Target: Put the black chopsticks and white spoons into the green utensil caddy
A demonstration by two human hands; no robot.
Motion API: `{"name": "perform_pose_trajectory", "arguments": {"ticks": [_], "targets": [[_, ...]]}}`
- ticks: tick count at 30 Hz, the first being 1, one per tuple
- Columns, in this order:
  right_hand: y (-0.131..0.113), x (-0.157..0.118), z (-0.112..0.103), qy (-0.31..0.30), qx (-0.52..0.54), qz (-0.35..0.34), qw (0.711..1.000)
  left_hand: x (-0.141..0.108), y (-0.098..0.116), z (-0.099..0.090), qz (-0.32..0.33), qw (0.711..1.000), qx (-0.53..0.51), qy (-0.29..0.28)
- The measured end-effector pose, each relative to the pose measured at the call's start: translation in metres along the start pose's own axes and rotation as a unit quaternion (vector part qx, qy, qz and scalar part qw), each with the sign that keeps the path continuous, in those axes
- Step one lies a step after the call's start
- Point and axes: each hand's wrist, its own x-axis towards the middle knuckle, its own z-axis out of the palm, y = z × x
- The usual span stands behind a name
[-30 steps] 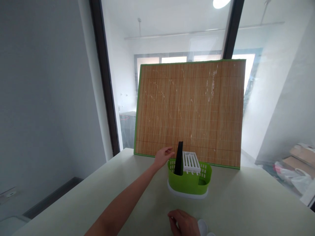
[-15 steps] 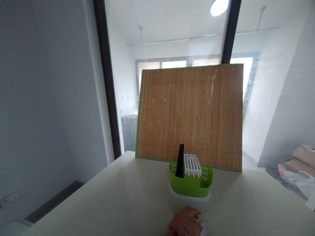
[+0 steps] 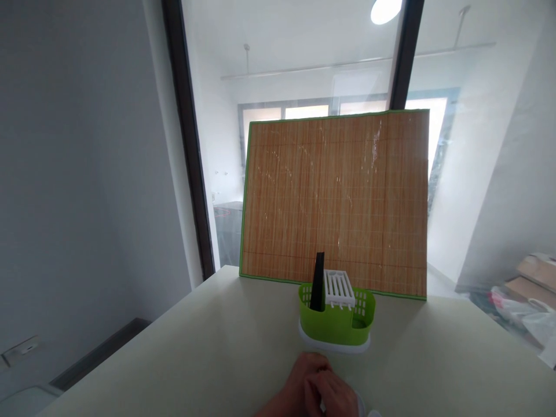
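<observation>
At the bottom edge my left hand [image 3: 305,369] and my right hand [image 3: 333,392] are close together, the right one overlapping the left. Fingers on both are curled inward, and what lies between them is mostly hidden. A small dark bit shows below the fingers. White rounded edges [image 3: 361,405] show just right of my right hand; I cannot tell what they belong to. Beyond the hands stands a green holder [image 3: 334,328] on a white base. It carries a white slatted rack [image 3: 339,288] with small hooks, and chopsticks-like black sticks [image 3: 318,284] stand upright in its left part.
The holder stands on a pale table [image 3: 208,347]. Behind it a bamboo mat [image 3: 334,197] with green edging leans upright before a glass partition with dark frames. Cardboard boxes [image 3: 541,272] and a plastic bag [image 3: 523,315] lie beyond the table's right side.
My hands have shifted: the left hand now shows clearly behind the right, with its forearm in view at lower left. A second white edge appears at the bottom. The holder has not moved.
</observation>
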Motion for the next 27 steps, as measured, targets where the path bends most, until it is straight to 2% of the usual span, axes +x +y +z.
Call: {"name": "perform_pose_trajectory", "arguments": {"ticks": [2,5,7,9,12,14,16,18,21,24,27], "targets": [[0.005,-0.004,0.004,-0.012,0.01,0.078,0.997,-0.005,0.004,-0.02,0.0,0.998,0.033,0.06],[0.014,-0.014,0.016,-0.042,0.037,0.203,0.978,-0.012,0.019,-0.054,0.024,0.989,0.089,0.12],[0.019,-0.02,0.025,-0.071,0.072,0.233,0.967,-0.016,0.033,-0.073,0.077,0.976,0.137,0.147],[0.023,-0.024,0.033,-0.135,0.121,0.211,0.961,-0.02,0.048,-0.084,0.154,0.955,0.194,0.165],[0.025,-0.025,0.036,-0.21,0.142,0.157,0.955,-0.03,0.07,-0.089,0.253,0.911,0.273,0.178],[0.024,-0.021,0.032,-0.191,0.112,0.125,0.967,-0.037,0.083,-0.088,0.291,0.893,0.292,0.178],[0.022,-0.015,0.024,-0.146,0.086,0.095,0.981,-0.043,0.092,-0.088,0.311,0.89,0.284,0.173],[0.019,-0.008,0.015,-0.106,0.071,0.081,0.989,-0.049,0.095,-0.088,0.307,0.898,0.264,0.172],[0.017,-0.002,0.008,-0.07,0.053,0.074,0.993,-0.053,0.089,-0.087,0.268,0.922,0.208,0.185],[0.017,-0.001,0.008,-0.061,0.041,0.062,0.995,-0.056,0.077,-0.084,0.221,0.941,0.15,0.21],[0.018,-0.003,0.011,-0.076,0.052,0.056,0.994,-0.058,0.071,-0.081,0.199,0.945,0.143,0.217]]}}
